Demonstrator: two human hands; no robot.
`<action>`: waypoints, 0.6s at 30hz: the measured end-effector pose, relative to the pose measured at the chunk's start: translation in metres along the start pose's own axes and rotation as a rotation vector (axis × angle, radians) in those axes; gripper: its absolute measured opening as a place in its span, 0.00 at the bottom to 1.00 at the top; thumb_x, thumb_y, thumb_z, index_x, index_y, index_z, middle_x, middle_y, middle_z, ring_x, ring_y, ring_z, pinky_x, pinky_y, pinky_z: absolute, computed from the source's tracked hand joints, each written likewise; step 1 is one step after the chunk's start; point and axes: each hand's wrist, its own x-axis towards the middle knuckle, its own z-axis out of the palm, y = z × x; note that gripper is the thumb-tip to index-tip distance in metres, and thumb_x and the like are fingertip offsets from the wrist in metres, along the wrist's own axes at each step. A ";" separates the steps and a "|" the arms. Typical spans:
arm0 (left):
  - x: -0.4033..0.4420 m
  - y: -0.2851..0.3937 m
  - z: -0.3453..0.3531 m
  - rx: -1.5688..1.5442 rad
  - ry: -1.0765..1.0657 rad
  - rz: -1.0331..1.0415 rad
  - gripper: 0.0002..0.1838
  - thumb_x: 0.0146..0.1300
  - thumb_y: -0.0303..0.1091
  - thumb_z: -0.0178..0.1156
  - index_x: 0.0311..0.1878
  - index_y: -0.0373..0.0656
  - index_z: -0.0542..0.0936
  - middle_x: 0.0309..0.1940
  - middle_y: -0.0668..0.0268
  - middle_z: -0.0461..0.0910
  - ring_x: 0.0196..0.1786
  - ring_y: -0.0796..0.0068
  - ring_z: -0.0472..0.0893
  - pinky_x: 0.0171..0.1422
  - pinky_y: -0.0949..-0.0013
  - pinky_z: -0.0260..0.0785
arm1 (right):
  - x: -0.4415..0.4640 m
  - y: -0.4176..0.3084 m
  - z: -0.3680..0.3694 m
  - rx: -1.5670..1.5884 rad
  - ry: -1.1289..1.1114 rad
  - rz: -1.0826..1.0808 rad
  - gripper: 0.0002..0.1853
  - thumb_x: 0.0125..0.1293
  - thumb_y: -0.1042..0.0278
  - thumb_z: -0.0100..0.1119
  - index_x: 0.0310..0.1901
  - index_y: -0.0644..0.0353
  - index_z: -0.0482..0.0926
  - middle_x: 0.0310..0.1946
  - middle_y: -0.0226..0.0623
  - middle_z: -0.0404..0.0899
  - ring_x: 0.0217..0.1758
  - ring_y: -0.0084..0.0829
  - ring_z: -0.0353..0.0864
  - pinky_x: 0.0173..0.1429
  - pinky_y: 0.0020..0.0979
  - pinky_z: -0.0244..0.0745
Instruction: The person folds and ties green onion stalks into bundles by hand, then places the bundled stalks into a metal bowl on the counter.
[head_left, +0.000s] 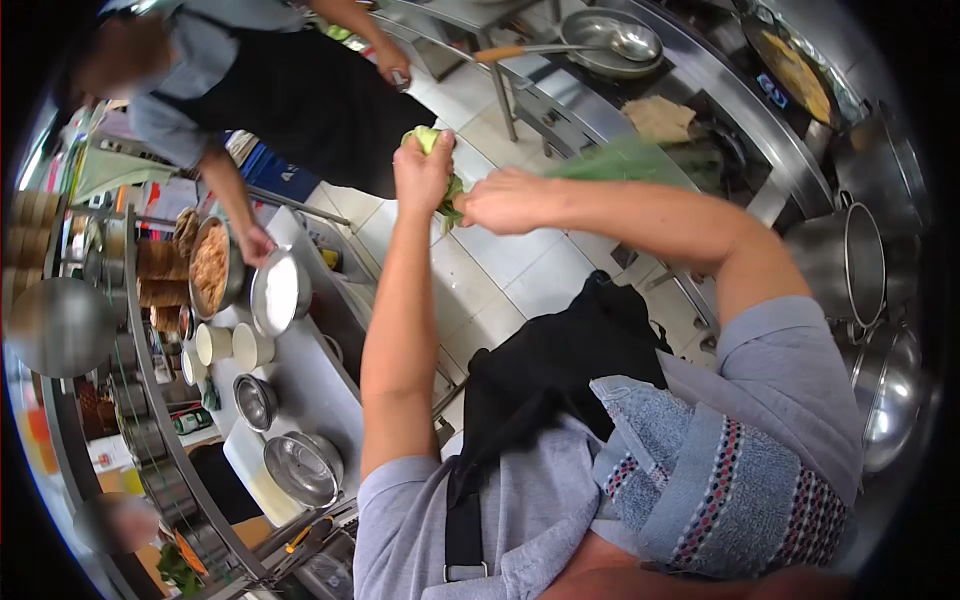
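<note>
My left hand [423, 175] is closed around a pale green leafy vegetable [426, 138], held up over the floor in front of me. Its yellow-green end sticks out above the fist, and darker leaves show below. From the right, my right hand [505, 202] meets it with curled fingers gripping its lower part. Long green leaves [625, 160], smeared by motion, stretch behind my right forearm. Whether they join what my hands hold, I cannot tell.
A co-worker in a black apron [310, 100] stands ahead left, one hand at a white-filled bowl [281, 291]. Metal bowls [303, 468] sit on the left counter. At right are a frying pan [612, 45], a wok [790, 70] and a large pot [845, 255].
</note>
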 end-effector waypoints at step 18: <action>0.012 0.135 0.129 -0.688 -0.289 -0.448 0.06 0.68 0.28 0.60 0.36 0.36 0.77 0.25 0.67 0.75 0.27 0.76 0.74 0.34 0.70 0.69 | -0.121 0.207 -0.187 -0.477 0.420 -0.540 0.11 0.58 0.57 0.64 0.30 0.53 0.75 0.23 0.28 0.75 0.28 0.30 0.81 0.31 0.33 0.73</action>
